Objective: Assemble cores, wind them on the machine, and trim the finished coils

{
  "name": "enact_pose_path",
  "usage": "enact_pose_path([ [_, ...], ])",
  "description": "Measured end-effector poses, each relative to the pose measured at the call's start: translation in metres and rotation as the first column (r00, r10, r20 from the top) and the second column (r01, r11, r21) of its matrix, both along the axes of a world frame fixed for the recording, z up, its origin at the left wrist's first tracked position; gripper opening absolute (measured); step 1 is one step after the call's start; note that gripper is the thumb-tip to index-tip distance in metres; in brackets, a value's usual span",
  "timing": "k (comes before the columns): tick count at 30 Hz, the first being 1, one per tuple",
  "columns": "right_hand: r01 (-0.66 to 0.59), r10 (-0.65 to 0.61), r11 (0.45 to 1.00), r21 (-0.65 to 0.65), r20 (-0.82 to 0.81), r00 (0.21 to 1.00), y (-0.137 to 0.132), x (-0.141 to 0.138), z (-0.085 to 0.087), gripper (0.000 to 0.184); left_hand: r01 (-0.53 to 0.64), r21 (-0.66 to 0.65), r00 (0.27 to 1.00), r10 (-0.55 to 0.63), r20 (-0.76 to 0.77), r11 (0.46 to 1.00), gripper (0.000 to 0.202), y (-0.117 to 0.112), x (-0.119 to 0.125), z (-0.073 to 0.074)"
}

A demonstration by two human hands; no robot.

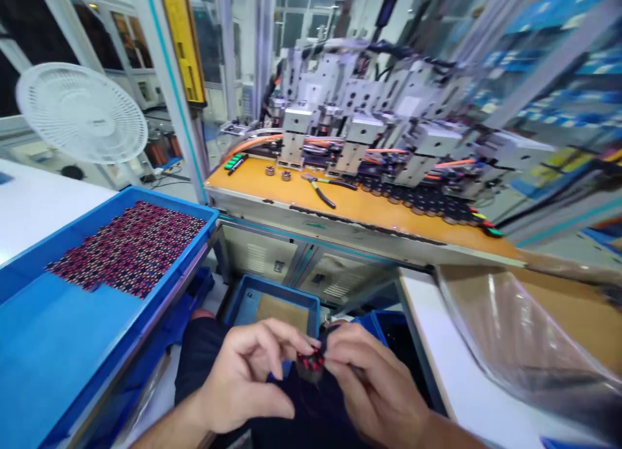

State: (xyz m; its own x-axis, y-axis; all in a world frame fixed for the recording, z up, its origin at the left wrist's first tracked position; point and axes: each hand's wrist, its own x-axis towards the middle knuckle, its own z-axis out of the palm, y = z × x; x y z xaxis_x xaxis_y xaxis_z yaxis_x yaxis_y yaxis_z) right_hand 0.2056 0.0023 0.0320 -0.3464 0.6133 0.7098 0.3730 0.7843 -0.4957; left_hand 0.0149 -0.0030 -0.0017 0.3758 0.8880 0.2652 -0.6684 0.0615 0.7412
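A small round part with red and black segments (311, 359) is held in front of my lap. My right hand (372, 368) is closed, with its thumb and fingers pinching the right side of the part. My left hand (255, 371) reaches over from the other side, its fingertips touching the part's upper left. The left thumb stands well apart from those fingers. Blur hides the part's finer details. To the left, a blue tray (63, 345) bears many closely packed small parts (136, 245) in red, dark and pale colours.
Beyond my hands, an orange bench top (272, 186) carries pliers (321, 188), two small round parts (278, 173), a row of dark parts (422, 201) and machine fixtures (359, 135). A blue bin (243, 293) sits below. Clear plastic (510, 326) lies right; a white fan (82, 115) stands left.
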Motion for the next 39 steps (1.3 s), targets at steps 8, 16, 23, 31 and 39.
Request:
enact_pose_path([
  [8, -0.044, 0.031, 0.994, 0.095, 0.143, 0.989, -0.005, -0.005, 0.017, 0.022, 0.264, -0.249, 0.953, -0.291, -0.081, 0.932, 0.031, 0.0, 0.003, -0.001],
  [16, -0.034, 0.009, 0.992, 0.121, 0.204, 0.979, -0.004, -0.007, 0.018, 0.025, 0.22, -0.219, 0.967, -0.242, -0.076, 0.951, 0.027, -0.002, 0.003, -0.007],
  [23, -0.022, 0.008, 0.998, 0.055, 0.242, 0.97, -0.002, 0.004, 0.01, 0.009, 0.061, -0.062, 0.997, -0.058, 0.049, 0.996, 0.03, -0.005, 0.004, -0.001],
  [31, -0.054, 0.028, 0.989, 0.14, 0.184, 0.983, 0.004, -0.006, 0.029, 0.025, 0.145, -0.18, 0.983, -0.122, 0.135, 0.973, 0.039, 0.0, 0.006, -0.007],
  [39, -0.009, -0.018, 0.988, 0.153, 0.171, 0.985, 0.006, -0.01, 0.024, 0.03, 0.245, -0.186, 0.969, -0.244, 0.027, 0.952, 0.024, -0.004, 0.008, -0.01],
])
